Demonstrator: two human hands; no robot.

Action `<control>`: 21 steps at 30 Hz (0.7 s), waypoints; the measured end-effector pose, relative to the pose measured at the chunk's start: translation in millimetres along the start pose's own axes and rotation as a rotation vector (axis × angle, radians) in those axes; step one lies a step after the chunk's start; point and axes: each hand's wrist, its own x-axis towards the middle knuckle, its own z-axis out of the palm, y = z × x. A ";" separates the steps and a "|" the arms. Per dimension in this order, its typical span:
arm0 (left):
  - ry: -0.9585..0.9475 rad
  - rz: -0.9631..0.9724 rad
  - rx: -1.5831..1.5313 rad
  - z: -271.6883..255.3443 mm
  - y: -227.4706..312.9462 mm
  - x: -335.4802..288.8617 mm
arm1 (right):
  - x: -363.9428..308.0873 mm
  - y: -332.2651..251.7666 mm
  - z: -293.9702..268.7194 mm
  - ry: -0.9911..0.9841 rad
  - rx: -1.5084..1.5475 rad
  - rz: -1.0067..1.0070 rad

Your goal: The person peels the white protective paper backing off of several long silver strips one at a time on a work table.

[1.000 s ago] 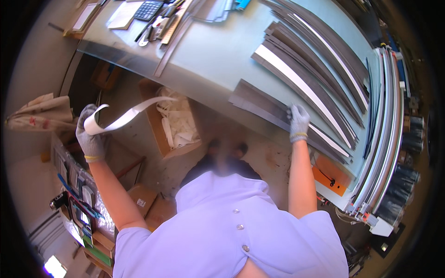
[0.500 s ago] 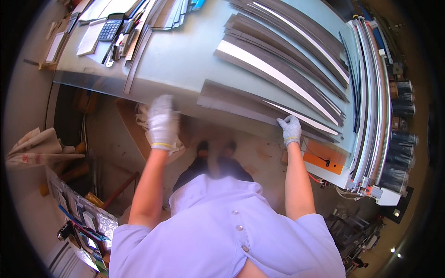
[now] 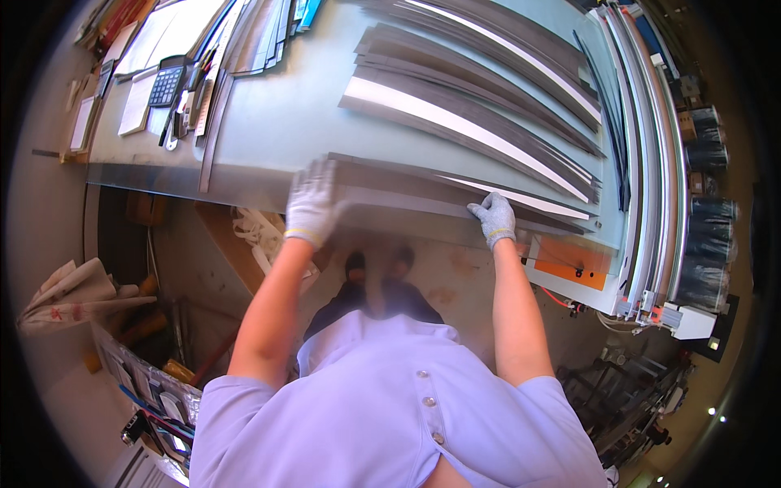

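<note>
A small stack of long dark grey strips (image 3: 390,180) lies along the near edge of the glass-topped table (image 3: 260,122), with a narrow white band showing toward its right end. My left hand (image 3: 311,205), in a pale knitted glove, is at the stack's left end, fingers stretched out and slightly blurred. My right hand (image 3: 495,218), also gloved, grips the stack's near edge farther right, its fingertips curled over the strips. Beyond them, more grey strips (image 3: 480,102) lie in fanned bundles, one topped by a broad white strip (image 3: 455,126).
A calculator (image 3: 167,81), pens and papers sit at the table's far left, beside a long narrow bar (image 3: 213,134). Metal rails (image 3: 651,163) border the right side. Below the near edge stands a cardboard box (image 3: 224,236) with white scraps.
My left hand has swung right, from off the table's near edge to the left end of the strips. My right hand stays on their near edge. The view has shifted slightly.
</note>
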 end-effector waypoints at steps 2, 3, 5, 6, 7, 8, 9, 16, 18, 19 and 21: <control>0.013 -0.100 0.083 -11.0 -32.8 -4.6 | -0.4 0.1 2.5 0.003 0.017 -0.002; 0.043 -0.152 0.118 -9.7 -53.0 -5.4 | -0.1 -2.0 3.2 0.006 0.028 -0.010; 0.097 -0.218 0.157 -11.7 -57.6 0.6 | 1.3 -1.4 1.7 -0.002 0.038 0.002; 0.121 -0.234 0.169 -10.8 -55.7 2.3 | 1.8 -2.6 3.1 0.035 0.010 -0.054; 0.201 -0.120 0.105 -6.7 -38.8 8.2 | 3.1 3.4 5.9 0.042 0.012 -0.049; 0.245 0.037 0.061 -3.1 -14.2 14.1 | 2.8 9.0 6.8 0.053 0.010 -0.037; 0.172 0.166 0.024 -7.8 16.3 14.7 | 0.1 8.0 5.8 0.055 0.052 -0.016; 0.135 -0.022 0.039 11.1 -3.2 24.1 | -3.6 -14.6 -15.3 0.008 -0.020 0.074; 0.115 -0.213 0.201 9.2 -20.3 36.4 | -1.7 -17.2 -14.3 -0.019 0.001 0.100; 0.167 -0.114 0.175 -1.2 -4.2 38.9 | -3.8 -12.6 -12.5 0.007 0.027 0.083; 0.198 0.137 0.100 -7.3 42.2 43.4 | -6.4 -6.2 -9.1 0.059 0.023 0.055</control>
